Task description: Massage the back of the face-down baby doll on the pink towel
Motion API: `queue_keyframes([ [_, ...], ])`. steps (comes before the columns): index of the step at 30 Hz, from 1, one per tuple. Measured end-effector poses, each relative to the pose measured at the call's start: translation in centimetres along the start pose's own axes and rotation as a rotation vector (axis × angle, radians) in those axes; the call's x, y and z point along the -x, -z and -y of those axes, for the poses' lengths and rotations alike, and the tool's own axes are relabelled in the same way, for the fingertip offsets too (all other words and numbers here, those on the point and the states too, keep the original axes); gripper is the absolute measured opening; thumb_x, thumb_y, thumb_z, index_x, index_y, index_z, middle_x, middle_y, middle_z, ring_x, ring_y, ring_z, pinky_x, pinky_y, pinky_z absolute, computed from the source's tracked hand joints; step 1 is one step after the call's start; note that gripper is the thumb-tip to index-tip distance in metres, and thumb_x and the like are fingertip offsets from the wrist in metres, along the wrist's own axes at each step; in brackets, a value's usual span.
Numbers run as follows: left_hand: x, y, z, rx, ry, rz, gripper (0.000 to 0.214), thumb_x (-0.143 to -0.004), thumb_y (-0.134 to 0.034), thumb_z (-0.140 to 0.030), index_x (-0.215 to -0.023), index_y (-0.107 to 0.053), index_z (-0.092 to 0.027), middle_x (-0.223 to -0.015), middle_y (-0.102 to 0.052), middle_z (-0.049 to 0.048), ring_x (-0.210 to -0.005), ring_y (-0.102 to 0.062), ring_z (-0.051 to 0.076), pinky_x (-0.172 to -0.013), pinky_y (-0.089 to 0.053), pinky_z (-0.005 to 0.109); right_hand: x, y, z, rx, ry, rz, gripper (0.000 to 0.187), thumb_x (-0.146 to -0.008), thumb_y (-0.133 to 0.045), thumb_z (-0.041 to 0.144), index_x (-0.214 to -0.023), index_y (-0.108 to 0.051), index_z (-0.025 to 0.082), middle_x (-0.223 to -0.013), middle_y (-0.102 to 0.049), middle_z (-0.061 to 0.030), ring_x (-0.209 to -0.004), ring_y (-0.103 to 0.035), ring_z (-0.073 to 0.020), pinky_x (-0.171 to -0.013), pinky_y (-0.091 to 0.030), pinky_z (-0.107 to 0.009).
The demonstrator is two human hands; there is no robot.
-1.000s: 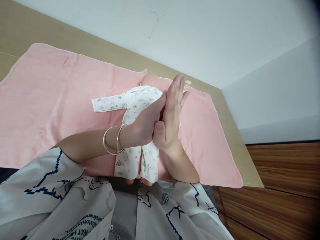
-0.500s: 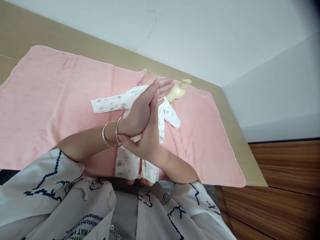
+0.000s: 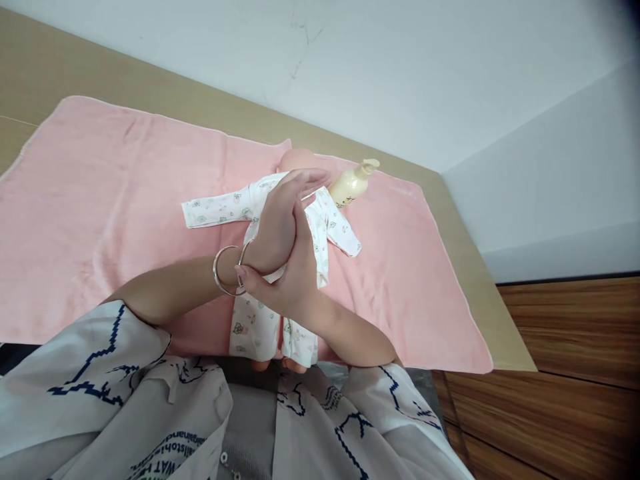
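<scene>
My left hand (image 3: 275, 220), with two silver bangles (image 3: 226, 270) at its wrist, presses its palm against my right hand (image 3: 296, 277). The left fingers stretch out flat toward the upper right. The right thumb reaches across to the bangles, while most of the right fingers are hidden behind the left hand. Nothing shows between the palms. Beneath both hands lies a baby doll (image 3: 295, 160) in a white printed top (image 3: 217, 208) and matching trousers (image 3: 254, 327); my hands cover much of its head and chest. Just beyond the fingertips is a pale yellow pump bottle (image 3: 350, 185).
A pink blanket (image 3: 145, 187) lies under the doll and bottle, over a wooden tabletop (image 3: 165, 87). A white wall (image 3: 400, 73) rises behind the table. Brown wood-grain panels (image 3: 565, 333) stand at the right.
My left hand has slid back along the right palm, its fingertips drawing away from the bottle and curving slightly. The right hand has barely moved; doll and bottle lie as before.
</scene>
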State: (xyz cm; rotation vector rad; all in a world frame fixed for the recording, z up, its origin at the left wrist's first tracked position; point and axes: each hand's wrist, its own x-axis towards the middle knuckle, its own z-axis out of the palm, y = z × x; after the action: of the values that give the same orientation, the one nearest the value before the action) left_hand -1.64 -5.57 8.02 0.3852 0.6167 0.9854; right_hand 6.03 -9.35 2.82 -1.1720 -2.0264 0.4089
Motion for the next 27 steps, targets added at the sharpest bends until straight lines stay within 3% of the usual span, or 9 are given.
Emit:
queue_keyframes([
  [4, -1.5, 0.7, 0.2, -0.171, -0.273, 0.041, 0.039, -0.100, -0.035, -0.032, -0.129, -0.061, -0.030, -0.137, -0.063, 0.0018, -0.149, -0.034, 0.025, -0.118, -0.037, 0.037, -0.4, 0.4, -0.4, -0.089, 0.116, -0.055, 0.091, -0.082, -0.060, 0.035, -0.155, -0.006, 0.023, -0.163, -0.025, -0.0155, -0.153, -0.026, -0.0330, -0.122, -0.035, -0.058],
  [7, -2.8, 1.1, 0.4, -0.349, -0.496, 0.110, 0.035, -0.101, -0.033, -0.031, -0.114, -0.065, -0.027, -0.135, -0.063, 0.0012, -0.145, -0.040, 0.023, -0.120, -0.034, 0.036, -0.5, 0.8, -0.4, -0.099, 0.096, -0.029, 0.088, -0.083, -0.058, 0.032, -0.155, -0.008, 0.022, -0.157, -0.036, -0.0173, -0.148, -0.035, -0.0334, -0.116, -0.042, -0.058],
  [11, -4.6, 2.0, 0.3, -0.679, -0.842, 0.030, 0.024, -0.098, -0.041, -0.024, -0.109, -0.064, -0.023, -0.133, -0.063, 0.0049, -0.135, -0.052, 0.020, -0.115, -0.039, 0.037, -0.6, 0.5, -0.3, -0.176, -0.016, -0.089, 0.090, -0.084, -0.063, 0.029, -0.156, -0.009, 0.024, -0.139, -0.055, -0.0155, -0.127, -0.058, -0.0309, -0.102, -0.055, -0.053],
  [13, -5.6, 2.4, -0.2, -0.910, -1.028, 0.008, 0.022, -0.098, -0.044, -0.024, -0.110, -0.062, -0.023, -0.131, -0.065, 0.0046, -0.133, -0.053, 0.020, -0.115, -0.039, 0.040, -0.8, 0.2, -0.4, -0.196, -0.079, -0.108, 0.095, -0.085, -0.066, 0.029, -0.157, -0.005, 0.025, -0.134, -0.059, -0.0133, -0.125, -0.060, -0.0293, -0.101, -0.057, -0.050],
  [15, -6.3, 2.8, -0.9, -1.145, -1.172, 0.006, 0.023, -0.101, -0.042, -0.029, -0.111, -0.061, -0.024, -0.126, -0.068, 0.0041, -0.131, -0.055, 0.021, -0.115, -0.039, 0.044, -0.9, -0.3, -0.6, -0.178, -0.090, -0.122, 0.102, -0.087, -0.068, 0.032, -0.157, 0.005, 0.025, -0.144, -0.051, -0.0150, -0.137, -0.050, -0.0295, -0.107, -0.053, -0.050],
  [19, -7.6, 3.6, -1.7, -1.481, -1.309, 0.018, 0.030, -0.103, -0.036, -0.034, -0.114, -0.061, -0.022, -0.125, -0.068, 0.0066, -0.126, -0.057, 0.023, -0.113, -0.040, 0.047, -1.1, -1.1, -0.9, -0.007, -0.060, -0.219, 0.121, -0.086, -0.071, 0.042, -0.152, 0.029, 0.026, -0.167, -0.005, -0.0168, -0.157, -0.004, -0.0342, -0.121, -0.032, -0.063],
  [21, -8.4, 4.0, -1.7, -1.598, -1.325, 0.041, 0.028, -0.102, -0.038, -0.034, -0.114, -0.061, -0.023, -0.128, -0.067, 0.0070, -0.128, -0.056, 0.024, -0.112, -0.040, 0.046, -1.2, -1.4, -1.2, 0.101, -0.068, -0.226, 0.125, -0.083, -0.073, 0.047, -0.152, 0.030, 0.027, -0.168, 0.007, -0.0143, -0.156, 0.011, -0.0371, -0.122, -0.021, -0.071],
  [24, -10.1, 5.0, -1.2, -1.722, -1.255, 0.097, 0.021, -0.097, -0.049, -0.036, -0.111, -0.061, -0.025, -0.129, -0.065, 0.0054, -0.129, -0.055, 0.024, -0.112, -0.039, 0.043, -1.8, -1.4, -2.2, 0.200, -0.067, -0.177, 0.123, -0.082, -0.072, 0.053, -0.155, 0.023, 0.023, -0.168, 0.010, -0.0149, -0.154, 0.018, -0.0383, -0.122, -0.012, -0.072],
  [27, -11.7, 6.0, -0.7, -1.833, -1.113, 0.080, 0.024, -0.095, -0.052, -0.034, -0.112, -0.062, -0.022, -0.123, -0.066, 0.0098, -0.123, -0.058, 0.028, -0.109, -0.042, 0.044, -3.1, -0.7, -4.5, 0.248, -0.104, -0.145, 0.111, -0.088, -0.064, 0.056, -0.158, 0.012, 0.014, -0.169, 0.004, -0.0182, -0.156, 0.014, -0.0361, -0.125, -0.009, -0.066],
])
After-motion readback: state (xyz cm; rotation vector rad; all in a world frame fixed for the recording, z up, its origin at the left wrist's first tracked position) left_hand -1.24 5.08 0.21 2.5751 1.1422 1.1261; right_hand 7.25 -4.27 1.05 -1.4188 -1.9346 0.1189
